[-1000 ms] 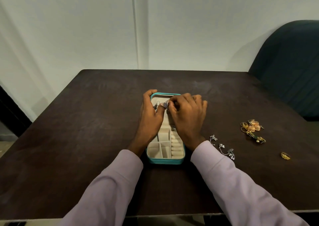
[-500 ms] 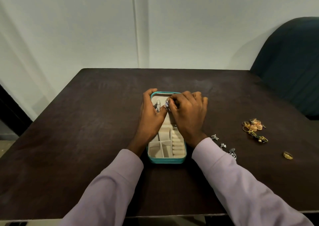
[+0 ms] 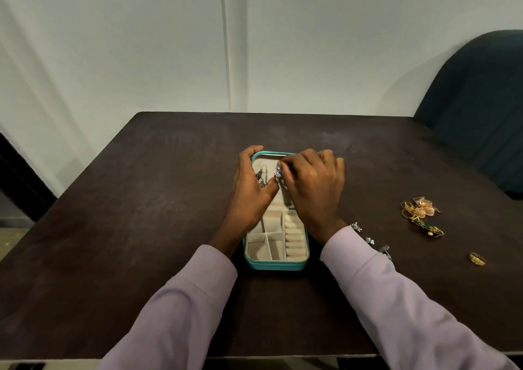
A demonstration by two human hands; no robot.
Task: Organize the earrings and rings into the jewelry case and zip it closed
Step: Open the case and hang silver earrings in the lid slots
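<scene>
- A teal jewelry case (image 3: 276, 265) lies open at the centre of the frame on a dark brown table (image 3: 127, 214), its cream lining split into small square compartments at the near end, with a column of ring rolls (image 3: 294, 238) on their right
- In the far half of the case a silver drop earring (image 3: 261, 177) lies against the lining, partly behind the left thumb
- The left hand (image 3: 250, 191) curls over the case's far left corner, fingers hooked round the teal rim and the thumb reaching inward
- The right hand (image 3: 311, 185) hovers over the far right part of the case, its fingertips pinching a second silver earring (image 3: 278, 172) with a pale round stone
- Lilac sleeves (image 3: 396, 307) cover both forearms, running to the bottom edge of the frame
- Small silver earrings (image 3: 369, 240) lie in a short line on the table just beside the right cuff
- Further right, a tangle of gold and pink earrings (image 3: 421, 212) lies well apart from the case, and a gold ring (image 3: 477, 258) lies alone below it, toward the right edge
- A dark teal chair (image 3: 481, 109) stands at the upper right of the frame, against a pale wall (image 3: 141, 44)
</scene>
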